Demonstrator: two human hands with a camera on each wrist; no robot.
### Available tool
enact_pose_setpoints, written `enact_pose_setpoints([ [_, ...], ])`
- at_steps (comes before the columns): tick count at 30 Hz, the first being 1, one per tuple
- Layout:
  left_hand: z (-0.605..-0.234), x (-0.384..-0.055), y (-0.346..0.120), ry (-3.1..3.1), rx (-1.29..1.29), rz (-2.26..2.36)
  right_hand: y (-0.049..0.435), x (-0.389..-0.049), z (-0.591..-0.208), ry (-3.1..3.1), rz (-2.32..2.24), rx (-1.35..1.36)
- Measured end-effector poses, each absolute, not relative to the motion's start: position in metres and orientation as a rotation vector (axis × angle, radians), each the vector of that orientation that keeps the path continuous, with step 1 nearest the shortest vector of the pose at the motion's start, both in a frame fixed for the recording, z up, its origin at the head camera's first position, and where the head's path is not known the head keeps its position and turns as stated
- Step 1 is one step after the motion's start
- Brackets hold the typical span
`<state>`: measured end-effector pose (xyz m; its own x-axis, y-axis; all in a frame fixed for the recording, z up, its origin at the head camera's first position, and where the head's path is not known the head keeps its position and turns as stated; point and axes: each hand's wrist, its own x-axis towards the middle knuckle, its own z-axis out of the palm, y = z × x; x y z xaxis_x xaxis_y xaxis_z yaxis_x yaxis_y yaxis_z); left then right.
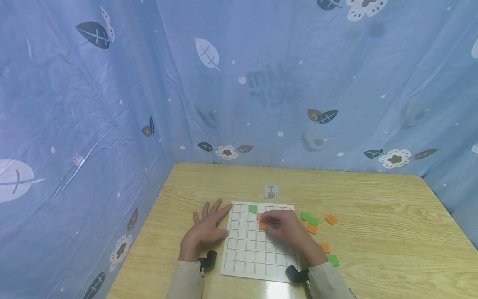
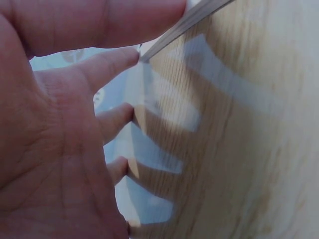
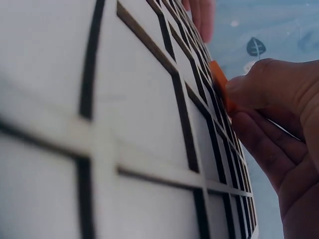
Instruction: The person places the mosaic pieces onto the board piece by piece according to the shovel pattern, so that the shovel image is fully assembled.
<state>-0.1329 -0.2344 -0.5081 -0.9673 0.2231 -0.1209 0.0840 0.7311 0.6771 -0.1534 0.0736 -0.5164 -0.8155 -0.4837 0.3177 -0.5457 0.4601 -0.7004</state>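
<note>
Head view: pinched 1 orange tile (image 1: 262, 226) with right hand (image 1: 286, 224); laid outspread left hand (image 1: 206, 227) against edge of grid board (image 1: 249, 269).

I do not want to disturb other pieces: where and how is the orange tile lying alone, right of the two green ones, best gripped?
Probably pinch the lone orange tile by two opposite edges, from above and from its right: it lies flat on the table, edges free, with the two green tiles to its left.
</note>
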Motion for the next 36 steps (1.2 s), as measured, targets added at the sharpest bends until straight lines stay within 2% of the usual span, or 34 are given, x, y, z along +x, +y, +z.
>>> enact_pose_setpoints([
  [7,-0.501,-0.132,-0.233,2.716,0.218,1.044,0.068,-0.153,-0.513,-2.621,1.139,0.96],
  [13,-0.511,-0.136,-0.236,2.748,0.254,1.039,0.066,-0.152,-0.512,-2.636,1.069,0.967],
  [24,-0.498,-0.131,-0.231,2.725,0.213,1.028,0.065,-0.148,-0.513,-2.632,1.046,0.955],
  [36,-0.501,-0.132,-0.233,2.732,0.228,1.023,0.059,-0.146,-0.513,-2.605,1.062,0.962],
])
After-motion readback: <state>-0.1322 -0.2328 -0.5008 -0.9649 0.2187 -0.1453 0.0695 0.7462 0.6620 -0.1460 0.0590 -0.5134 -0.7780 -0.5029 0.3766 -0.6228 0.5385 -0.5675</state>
